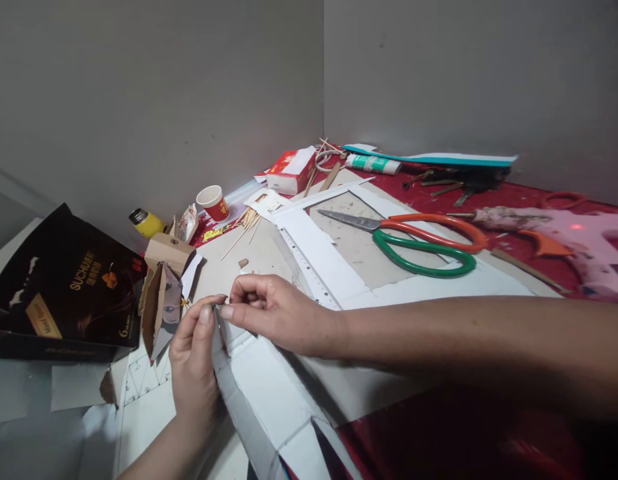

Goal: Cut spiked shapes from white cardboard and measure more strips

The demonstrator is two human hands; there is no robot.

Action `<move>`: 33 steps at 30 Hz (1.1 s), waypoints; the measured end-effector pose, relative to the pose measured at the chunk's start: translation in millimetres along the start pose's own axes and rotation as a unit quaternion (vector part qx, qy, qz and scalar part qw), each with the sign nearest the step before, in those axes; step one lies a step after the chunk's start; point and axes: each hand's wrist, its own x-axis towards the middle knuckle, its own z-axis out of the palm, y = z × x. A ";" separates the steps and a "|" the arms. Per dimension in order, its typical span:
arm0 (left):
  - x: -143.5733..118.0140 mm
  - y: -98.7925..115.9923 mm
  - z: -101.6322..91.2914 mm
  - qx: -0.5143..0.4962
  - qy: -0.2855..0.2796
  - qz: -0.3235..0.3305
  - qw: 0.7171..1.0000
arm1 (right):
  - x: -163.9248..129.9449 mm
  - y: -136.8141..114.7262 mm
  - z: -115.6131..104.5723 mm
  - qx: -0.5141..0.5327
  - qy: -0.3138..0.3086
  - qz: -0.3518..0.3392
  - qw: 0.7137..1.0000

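Note:
A long white folded cardboard piece [269, 387], with a grey side strip and an open lower end, slants from the bottom of the view up to both hands. My left hand [193, 350] is closed at its upper end, thumb and index finger pinching the edge. My right hand [276, 313] is closed at the same end, its thumb and curled fingers at the edge close to the left fingertips. Anything small between the fingertips is hidden. Just beyond the right hand lie a clear ruler [309, 267] and a white paper frame [346, 270].
Scissors [423, 233] with orange and green handles lie on the frame. A pink glue gun [563, 233] rests at the right. Behind stand a paper cup [213, 203] and a red-white box [291, 171]; a dark carton [83, 287] stands at the left. Thin wooden sticks [246, 223] are scattered.

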 end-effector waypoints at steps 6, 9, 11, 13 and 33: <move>-2.1 -2.0 -2.3 0.026 -0.023 0.107 0.994 | -0.8 4.6 2.3 0.003 0.017 0.009 1.000; -1.3 -4.2 -3.1 0.041 -0.006 0.124 0.991 | -0.7 5.3 2.4 -0.028 0.027 0.007 0.999; -1.0 -5.3 -3.7 0.042 -0.002 0.129 0.991 | -0.8 5.9 2.7 -0.038 0.026 -0.001 0.999; -1.5 -5.4 -3.8 0.040 -0.012 0.133 0.990 | -1.1 6.9 3.5 -0.040 0.024 -0.010 0.999; 17.8 -4.8 -5.0 -0.026 0.044 0.124 0.991 | -3.8 6.2 -0.1 -0.233 -0.029 -0.096 0.967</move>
